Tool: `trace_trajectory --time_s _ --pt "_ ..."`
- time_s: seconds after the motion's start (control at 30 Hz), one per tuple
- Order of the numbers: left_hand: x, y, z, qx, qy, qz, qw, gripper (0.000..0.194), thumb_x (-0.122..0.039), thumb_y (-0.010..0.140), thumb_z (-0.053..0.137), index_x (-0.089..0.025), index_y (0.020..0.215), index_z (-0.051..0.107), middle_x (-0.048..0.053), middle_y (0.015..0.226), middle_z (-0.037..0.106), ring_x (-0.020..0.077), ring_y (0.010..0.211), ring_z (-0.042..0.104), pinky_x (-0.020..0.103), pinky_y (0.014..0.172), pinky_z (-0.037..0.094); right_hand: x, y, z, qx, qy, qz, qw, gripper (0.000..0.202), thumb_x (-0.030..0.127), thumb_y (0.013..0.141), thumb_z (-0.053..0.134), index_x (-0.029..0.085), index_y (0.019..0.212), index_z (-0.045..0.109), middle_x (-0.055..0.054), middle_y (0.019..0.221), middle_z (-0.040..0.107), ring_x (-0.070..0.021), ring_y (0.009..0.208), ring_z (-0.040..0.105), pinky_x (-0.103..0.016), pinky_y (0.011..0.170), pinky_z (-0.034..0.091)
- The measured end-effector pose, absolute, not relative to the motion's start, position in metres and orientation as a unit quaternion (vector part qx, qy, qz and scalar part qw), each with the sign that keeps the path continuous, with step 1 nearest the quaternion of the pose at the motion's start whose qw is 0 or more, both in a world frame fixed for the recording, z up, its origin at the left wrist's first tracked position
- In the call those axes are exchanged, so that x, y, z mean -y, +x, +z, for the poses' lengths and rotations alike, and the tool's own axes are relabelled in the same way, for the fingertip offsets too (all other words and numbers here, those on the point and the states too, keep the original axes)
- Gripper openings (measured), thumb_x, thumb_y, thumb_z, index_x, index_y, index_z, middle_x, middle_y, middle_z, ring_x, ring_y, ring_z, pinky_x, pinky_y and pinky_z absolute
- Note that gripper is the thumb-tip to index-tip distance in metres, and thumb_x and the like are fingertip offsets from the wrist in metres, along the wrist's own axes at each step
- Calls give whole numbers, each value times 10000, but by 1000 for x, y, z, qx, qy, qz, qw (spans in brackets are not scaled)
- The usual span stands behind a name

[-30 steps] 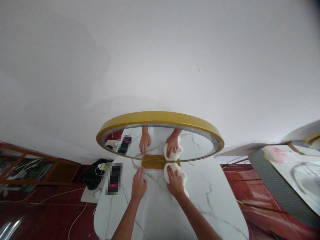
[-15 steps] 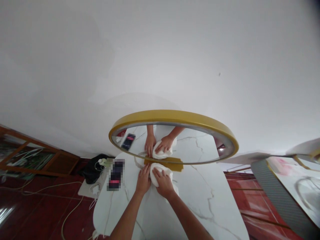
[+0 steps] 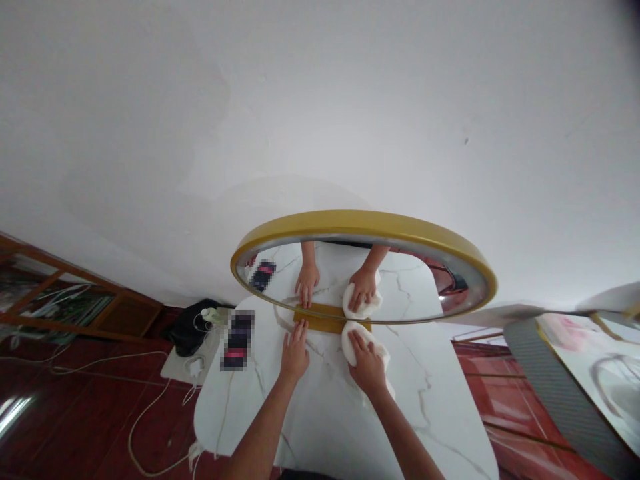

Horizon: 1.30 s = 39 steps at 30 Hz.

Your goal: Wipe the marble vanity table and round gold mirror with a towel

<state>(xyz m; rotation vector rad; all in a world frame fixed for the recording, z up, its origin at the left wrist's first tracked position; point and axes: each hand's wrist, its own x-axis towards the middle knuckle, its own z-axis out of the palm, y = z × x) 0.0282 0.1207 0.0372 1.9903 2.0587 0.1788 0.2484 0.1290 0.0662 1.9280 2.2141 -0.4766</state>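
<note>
My right hand (image 3: 369,367) presses a bunched white cloth (image 3: 385,355) against the right end of the mirror's gold base (image 3: 323,323), at the lower rim. To the left, my left hand (image 3: 295,357) lies with fingers stretched out, its fingertips on the base's left end. The round mirror (image 3: 395,287) has a gold frame and stands on the table against the wall. Both hands and the cloth show again in its glass. Part of the base is hidden beneath the cloth.
A white marbled table (image 3: 410,427) carries the mirror. A phone with a blurred screen (image 3: 237,340) lies at its left. Beyond that edge are a black bag (image 3: 187,328) and cables on a red floor (image 3: 100,407). A grey-sided piece of furniture (image 3: 550,387) stands at right.
My right hand has slid the cloth rightward along the base, away from my left hand. My left hand stays near the base's left end. The view has shifted slightly.
</note>
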Motion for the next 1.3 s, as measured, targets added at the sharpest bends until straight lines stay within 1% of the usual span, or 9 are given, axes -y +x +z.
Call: trace_trajectory --time_s 0.17,0.43,0.53,0.63,0.8,1.0,1.1,1.2,1.3 --pt "-121 27 39 -708 691 55 136 837 25 656 389 -186 1452 239 34 1518 254 178 1390 221 390 1111 227 -130 216 73 -764 611 -192 77 830 123 689 488 273 1454 204 11 1526 216 -328 1267 323 -415 923 382" --pt "-122 17 41 -686 712 51 140 797 12 682 375 -194 1444 265 38 1498 305 189 1366 278 391 1093 257 -143 151 78 -797 556 -224 76 816 145 699 488 321 1443 204 10 1519 234 -269 1294 294 -415 939 356" --pt "-122 14 41 -678 720 52 140 848 23 643 383 -197 1450 247 28 1506 286 182 1376 256 396 1100 244 -140 162 79 -791 569 -214 77 831 117 688 486 338 1439 210 28 1517 239 -268 1283 310 -406 945 351" --pt "-122 12 40 -674 723 52 145 862 17 637 392 -205 1454 232 19 1513 271 179 1382 242 401 1108 235 -133 189 77 -768 606 -193 74 815 90 706 452 314 1449 205 25 1518 236 -291 1266 328 -405 942 353" --pt "-122 9 38 -664 732 37 147 889 23 634 389 -202 1468 179 15 1525 232 181 1388 227 403 1120 214 -119 244 63 -707 694 -134 35 720 140 780 426 318 1447 223 40 1506 262 -248 1142 452 -346 883 395" --pt "-129 7 45 -659 728 -1 189 903 -4 622 411 -178 1471 159 7 1543 170 181 1403 177 399 1134 187 -101 266 54 -646 749 -144 -17 641 230 808 412 292 1432 281 44 1484 308 -223 1039 517 -324 840 430" --pt "-128 5 49 -655 724 17 213 826 -39 645 420 -133 1448 250 33 1526 236 174 1397 200 351 1142 185 -90 260 52 -643 750 -153 -29 647 211 783 421 285 1418 323 36 1474 334 -229 1036 531 -335 846 436" --pt "-110 2 45 -670 714 76 191 735 -30 664 389 -106 1395 365 61 1470 358 167 1368 278 317 1141 209 -79 256 48 -666 725 -175 -34 746 85 679 422 319 1385 382 63 1448 378 -232 1044 543 -340 837 451" --pt "-84 -2 43 -686 690 153 174 699 -27 664 378 -143 1352 430 57 1416 434 176 1334 347 331 1130 263 -71 255 52 -707 679 -184 -79 820 30 606 410 373 1351 419 101 1403 436 -211 1084 541 -339 895 443"
